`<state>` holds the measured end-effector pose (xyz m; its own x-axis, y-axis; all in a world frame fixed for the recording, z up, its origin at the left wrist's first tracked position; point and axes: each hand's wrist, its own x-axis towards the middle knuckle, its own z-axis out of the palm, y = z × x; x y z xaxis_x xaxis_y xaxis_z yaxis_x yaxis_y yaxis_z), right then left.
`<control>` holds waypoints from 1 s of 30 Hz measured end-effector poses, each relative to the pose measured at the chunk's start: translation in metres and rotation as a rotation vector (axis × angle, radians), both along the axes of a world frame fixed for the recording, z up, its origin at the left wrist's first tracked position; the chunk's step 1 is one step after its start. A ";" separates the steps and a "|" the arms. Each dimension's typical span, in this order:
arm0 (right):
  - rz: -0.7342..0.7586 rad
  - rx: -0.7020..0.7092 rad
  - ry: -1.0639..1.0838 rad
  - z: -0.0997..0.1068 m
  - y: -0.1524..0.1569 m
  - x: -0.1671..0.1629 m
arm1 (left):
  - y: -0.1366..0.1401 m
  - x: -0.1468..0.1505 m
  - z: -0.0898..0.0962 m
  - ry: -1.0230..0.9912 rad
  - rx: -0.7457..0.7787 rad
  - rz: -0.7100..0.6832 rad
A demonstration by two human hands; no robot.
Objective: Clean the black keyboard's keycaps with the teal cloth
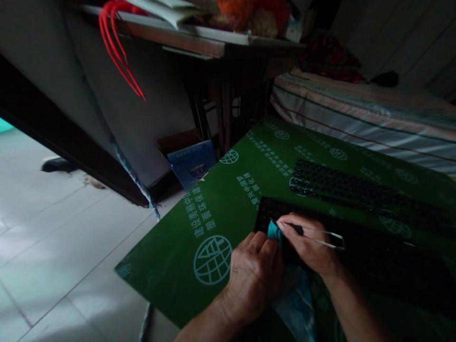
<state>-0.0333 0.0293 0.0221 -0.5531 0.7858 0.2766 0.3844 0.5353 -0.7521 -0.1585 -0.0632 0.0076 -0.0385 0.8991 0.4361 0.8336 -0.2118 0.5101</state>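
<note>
We work over a green board (pixel 171 270), where a long black panel (pixel 266 206) lies; across its near edge runs a blue cloth (pixel 298 299), bunched inside our curled left hand (pixel 254 266), while our right hand (pixel 308 240) grips a slim wire-looped tool (pixel 325 231) close to the cloth's upper end

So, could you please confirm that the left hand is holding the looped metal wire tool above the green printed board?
Not quite: the head view shows the right hand holding the looped metal wire tool above the green printed board. The left hand is at the blue-green cloth.
</note>
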 end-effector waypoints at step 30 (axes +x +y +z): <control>-0.096 -0.198 -0.078 0.007 0.007 0.021 | 0.002 0.006 0.001 0.005 -0.041 -0.091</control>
<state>-0.0120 0.0364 0.0292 -0.4867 0.8706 0.0713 0.4876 0.3385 -0.8048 -0.1522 -0.0616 0.0089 0.0464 0.9157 0.3991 0.8143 -0.2661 0.5159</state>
